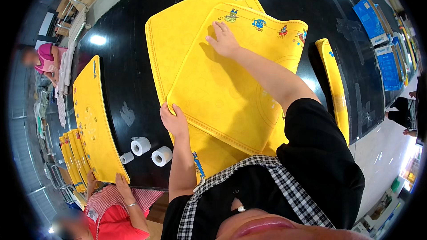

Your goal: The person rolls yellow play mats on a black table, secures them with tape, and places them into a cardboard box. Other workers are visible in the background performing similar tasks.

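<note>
A large yellow mat (218, 89) with small cartoon figures and stitch-like borders lies before me, its upper right edge curling up. More yellow mat (167, 31) extends beneath it; whether that is a second mat or a fold of the same one, I cannot tell. My left hand (175, 121) pinches the left edge of the upper layer near its lower left corner, the thumb on top. Across the mat reaches my right arm, and my right hand (223, 42) rests open near the upper left corner, fingers spread on the surface.
White tape rolls (140, 146) stand left on the black table (129, 84). A co-worker (120, 209) in red holds another yellow mat (95, 120), beside several rolled mats (73, 160). A rolled yellow mat (334, 89) lies right, blue boxes (371, 20) beyond. Another person (46, 60) stands far left.
</note>
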Demonstrator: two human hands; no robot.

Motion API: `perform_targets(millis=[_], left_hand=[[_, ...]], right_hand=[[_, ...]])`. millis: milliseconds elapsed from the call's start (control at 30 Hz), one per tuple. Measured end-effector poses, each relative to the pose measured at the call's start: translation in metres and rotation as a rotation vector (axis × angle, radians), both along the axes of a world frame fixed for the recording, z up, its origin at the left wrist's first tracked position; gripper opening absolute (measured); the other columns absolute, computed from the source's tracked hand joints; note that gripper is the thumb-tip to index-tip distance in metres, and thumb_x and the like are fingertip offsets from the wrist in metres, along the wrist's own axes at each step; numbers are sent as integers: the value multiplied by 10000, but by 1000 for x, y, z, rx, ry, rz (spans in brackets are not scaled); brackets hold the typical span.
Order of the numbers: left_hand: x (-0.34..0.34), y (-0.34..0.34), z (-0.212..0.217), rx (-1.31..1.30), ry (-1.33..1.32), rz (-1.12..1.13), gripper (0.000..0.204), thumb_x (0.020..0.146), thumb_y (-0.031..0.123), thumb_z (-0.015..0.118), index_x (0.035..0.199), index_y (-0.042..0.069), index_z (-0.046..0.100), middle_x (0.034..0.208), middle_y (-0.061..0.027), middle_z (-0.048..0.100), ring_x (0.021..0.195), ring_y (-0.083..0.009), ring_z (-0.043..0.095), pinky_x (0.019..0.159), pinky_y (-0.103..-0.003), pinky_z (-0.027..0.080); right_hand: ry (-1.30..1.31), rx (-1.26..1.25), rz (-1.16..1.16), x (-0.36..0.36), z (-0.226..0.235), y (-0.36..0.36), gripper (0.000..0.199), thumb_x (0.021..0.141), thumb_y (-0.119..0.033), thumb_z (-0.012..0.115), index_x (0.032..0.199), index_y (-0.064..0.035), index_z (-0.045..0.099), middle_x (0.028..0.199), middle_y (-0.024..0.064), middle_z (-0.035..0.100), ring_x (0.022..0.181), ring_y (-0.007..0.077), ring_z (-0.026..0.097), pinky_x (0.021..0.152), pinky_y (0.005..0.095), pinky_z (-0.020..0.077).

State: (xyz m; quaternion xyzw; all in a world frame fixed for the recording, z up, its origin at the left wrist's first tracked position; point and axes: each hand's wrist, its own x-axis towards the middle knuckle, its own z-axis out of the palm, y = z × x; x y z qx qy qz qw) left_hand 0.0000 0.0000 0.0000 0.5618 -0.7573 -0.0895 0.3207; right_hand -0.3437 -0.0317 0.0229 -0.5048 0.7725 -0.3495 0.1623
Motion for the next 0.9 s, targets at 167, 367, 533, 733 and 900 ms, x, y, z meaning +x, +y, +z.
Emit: perform_targets(millis=[167, 367, 533, 733, 900], left_hand=[[-10, 7, 8, 67, 152, 31, 328, 914, 97, 645, 1221, 9, 568, 1101, -194, 659, 1011, -370, 641, 886, -451, 507], [-9, 8, 10, 38, 74, 31, 329, 900, 71, 648, 1214, 8, 576, 1091, -191, 649, 1002, -365, 641, 880, -442, 517], [-7, 3, 11, -70, 47, -17, 317, 874, 39, 650, 1181, -13, 592, 1085, -210, 626, 1007, -364, 621, 871, -432, 524], [-2, -1, 5, -96, 46, -37, 282, 859, 32, 655, 1135, -15, 627, 1063, -191, 642, 1008, -354, 612, 868, -432, 524], [0, -2, 5, -106, 24, -55, 287, 854, 32, 664, 1140, 6, 645, 1042, -164, 658, 996, -341, 619, 856, -429, 523]], right_hand=[[33, -18, -1, -1, -3, 2, 776, 1006, -458, 522, 1545, 55, 305, 1617, 226, 307, 1534, 372, 211, 1263, 436, 183], [49, -25, 7, -1, -4, 4, 778, 1006, -461, 520, 1545, 56, 305, 1614, 225, 310, 1535, 364, 210, 1262, 434, 185], [56, -39, -4, 1, -4, 2, 773, 1005, -459, 521, 1545, 53, 311, 1608, 224, 319, 1533, 365, 212, 1261, 435, 190], [29, -46, 0, 4, -2, 2, 759, 1005, -433, 535, 1541, 58, 315, 1608, 226, 318, 1529, 371, 221, 1259, 436, 198], [-51, -98, -17, -2, 2, -3, 733, 1010, -401, 546, 1531, 67, 329, 1604, 236, 325, 1519, 374, 246, 1249, 432, 225]])
